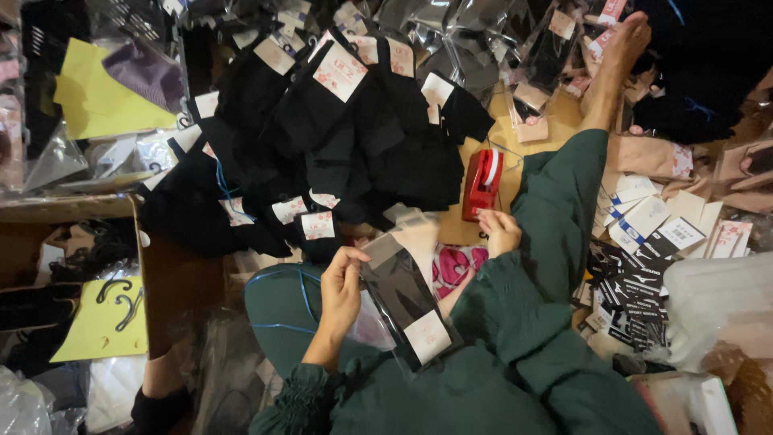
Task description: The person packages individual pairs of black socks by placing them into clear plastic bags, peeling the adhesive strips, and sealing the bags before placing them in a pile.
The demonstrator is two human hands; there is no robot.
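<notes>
On my far left an open cardboard box (pixel 173 274) holds yellow sheets (pixel 101 326) with black plastic hooks (pixel 121 294) lying on them. Ahead of it spreads a heap of black socks (pixel 322 137) with white card labels, reaching almost to my knees.

My left hand (pixel 342 286) pinches the upper left edge of a clear bag with a black sock inside (pixel 407 302), thumb and fingers closed on the film. The bag lies across my lap in green cloth, its long axis running from the open flap near the sock heap down and to the right toward me; the white label end sits nearest my body. A pink patterned cloth (pixel 455 266) shows just beside its right edge.

My right hand (pixel 499 229) is curled loosely, fingers bent, at the far right of the bag's top — I cannot tell whether it grips the film or only rests there. Just beyond it stands a red tape dispenser (pixel 481 184) on a bare strip of wooden floor, the only open room nearby.

Right of my green-clad leg (pixel 555 217) lie stacks of white and black card labels (pixel 644 258), crowding that side.
</notes>
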